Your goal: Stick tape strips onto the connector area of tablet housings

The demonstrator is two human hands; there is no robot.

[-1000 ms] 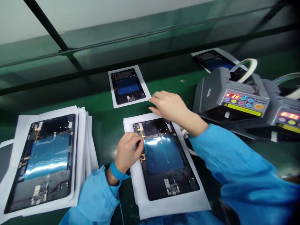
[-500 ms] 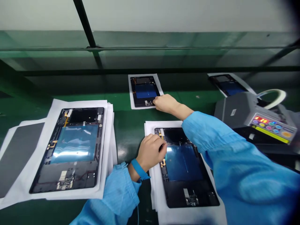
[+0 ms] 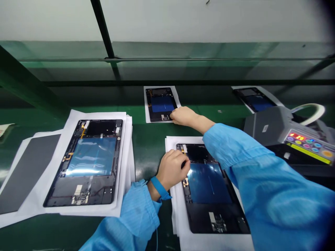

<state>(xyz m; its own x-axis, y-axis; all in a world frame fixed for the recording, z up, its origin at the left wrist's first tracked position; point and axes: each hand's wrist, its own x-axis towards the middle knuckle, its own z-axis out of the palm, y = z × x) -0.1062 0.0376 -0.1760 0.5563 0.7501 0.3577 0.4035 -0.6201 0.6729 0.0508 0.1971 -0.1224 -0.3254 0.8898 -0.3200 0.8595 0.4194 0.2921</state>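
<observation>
My right hand (image 3: 183, 115) reaches far forward, its fingers closed at the lower right corner of an opened tablet (image 3: 161, 104) lying on a white sheet. The fingertips are mostly hidden. My left hand (image 3: 173, 166), with a blue wrist strap (image 3: 160, 188), is curled by the left edge of a nearer opened tablet (image 3: 209, 183); whatever its fingers may hold is out of sight. That tablet rests on stacked white sheets (image 3: 217, 242), its dark blue battery area and small circuit board exposed. My right sleeve covers its upper right part.
At left, another opened tablet (image 3: 90, 157) lies on white sheets beside a dark grey sheet (image 3: 30, 172). A grey machine (image 3: 269, 125) with a lit display stands at right. Behind it is one more tablet (image 3: 255, 99). A dark rail (image 3: 157, 83) runs along the back.
The view has shifted, so most near things appear farther right. Against the bench, the far tablet has moved slightly left, my right hand along with it. My left hand stays curled.
</observation>
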